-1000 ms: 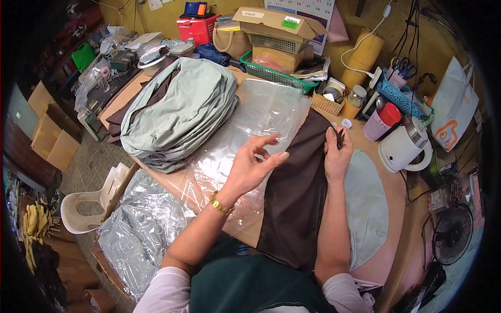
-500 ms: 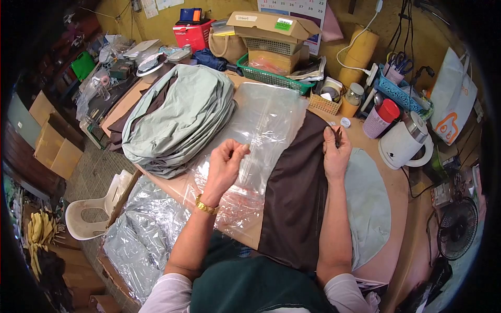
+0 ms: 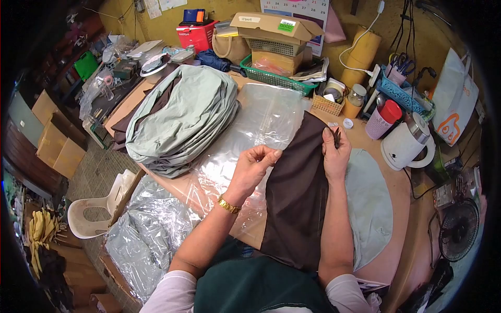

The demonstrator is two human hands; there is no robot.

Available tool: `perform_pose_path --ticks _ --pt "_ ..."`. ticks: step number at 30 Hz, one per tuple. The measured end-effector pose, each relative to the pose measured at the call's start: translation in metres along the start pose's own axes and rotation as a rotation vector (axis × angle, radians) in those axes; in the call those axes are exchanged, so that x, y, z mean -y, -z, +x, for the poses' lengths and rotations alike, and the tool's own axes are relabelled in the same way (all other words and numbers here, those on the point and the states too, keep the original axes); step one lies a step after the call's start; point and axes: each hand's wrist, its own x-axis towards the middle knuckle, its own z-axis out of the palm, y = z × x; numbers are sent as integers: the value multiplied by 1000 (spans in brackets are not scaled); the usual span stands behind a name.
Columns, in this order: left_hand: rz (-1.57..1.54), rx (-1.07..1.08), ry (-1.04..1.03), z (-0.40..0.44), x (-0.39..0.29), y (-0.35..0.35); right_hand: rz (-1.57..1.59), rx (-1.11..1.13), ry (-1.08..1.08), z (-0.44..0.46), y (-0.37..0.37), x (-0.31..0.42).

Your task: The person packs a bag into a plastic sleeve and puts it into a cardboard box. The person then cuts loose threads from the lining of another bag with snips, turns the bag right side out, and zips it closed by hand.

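A dark brown piece of cloth [image 3: 297, 185] lies lengthwise in front of me. My right hand [image 3: 336, 156] rests at its upper right edge, closed around small dark thread snips [image 3: 337, 137] whose pointed tips stick up. My left hand [image 3: 255, 168], with a gold watch on the wrist, is pinched at the cloth's left edge; whatever sits between thumb and finger is too small to make out. Under and beyond it lie clear plastic bags [image 3: 269, 112]. To the left is a big pile of pale grey-green cloth [image 3: 182, 115]. Another pale green piece [image 3: 369, 208] lies right of my right forearm.
Along the back stand a green basket [image 3: 276, 78] and a cardboard box [image 3: 271, 26]. On the right are a white kettle [image 3: 404, 143], a red cup [image 3: 389, 111] and a fan [image 3: 458, 229]. Plastic-wrapped cloth [image 3: 146, 235] and a white chair [image 3: 96, 214] are at lower left.
My left hand has moved right, from over the plastic to the left edge of the brown cloth, still pinched. My right hand keeps its place with the snips.
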Motion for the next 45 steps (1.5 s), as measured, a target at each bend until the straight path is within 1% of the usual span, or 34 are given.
perform_pose_path --ticks 1,3,5,7,8,9,11,12,13,15,16,20,22,26,27,28,30,32,33,35,36,38,39,41,42,43,45 --pt "1 3 1 0 0 1 3 -8 -4 1 1 -1" --pt "15 -80 -20 -4 0 6 7 -36 -11 2 4 -1" --pt "3 -79 -21 -6 10 22 12 -62 -19 3 6 -1" --pt "-72 -126 -11 -8 12 32 30 -84 -53 4 11 -3" --pt "-63 -132 30 -9 11 33 44 -79 -58 5 11 -3" --pt "-61 -132 31 -9 11 31 46 -80 -59 4 9 -3" --pt "35 -37 69 -7 13 20 8 -64 -33 2 2 1" --pt "26 -61 -38 -9 0 0 8 -62 -32 1 0 1" --pt "25 -62 -39 -6 1 -3 10 -38 -25 0 -2 0" --pt "-67 50 84 -1 3 -5 9 -12 -20 -1 -3 1" --pt "-148 -9 121 1 5 -7 -1 -6 -16 -1 -3 3" --pt "-197 -58 168 3 12 1 7 -3 -36 -1 -3 7" --pt "-386 -73 178 -1 6 1 -8 4 -45 -2 -5 6" --pt "-503 -12 201 -1 14 8 -33 34 -20 -4 -9 3" --pt "-588 -14 179 -2 14 6 -33 33 -19 -4 -9 1" --pt "-673 -16 155 -4 14 6 -65 38 -8 -4 -9 -2" --pt "-678 -6 153 -6 13 7 -95 45 3 -4 -10 -3" --pt "-685 -1 152 -8 13 9 -267 57 -33 -5 -11 -1" --pt "-694 9 147 -9 13 9 -266 60 -32 -5 -10 -1" --pt "-703 17 142 -11 13 11 -513 101 -103 -5 -10 3" --pt "-687 42 119 -11 14 12 -512 103 -102 -6 -12 8" --pt "-669 67 92 -12 14 12 -774 94 5 -12 -18 27" --pt "-656 54 87 -14 12 10 -773 95 6 -14 -21 34" --pt "-642 41 80 -16 9 5 -820 174 163 -16 -24 49" --pt "-629 17 85 -16 6 3 -774 289 84 -18 -25 65" --pt "-616 -6 90 -17 5 1 -775 289 85 -21 -26 76" --pt "-597 -13 94 -17 3 -3 -754 373 131 -27 -30 88"
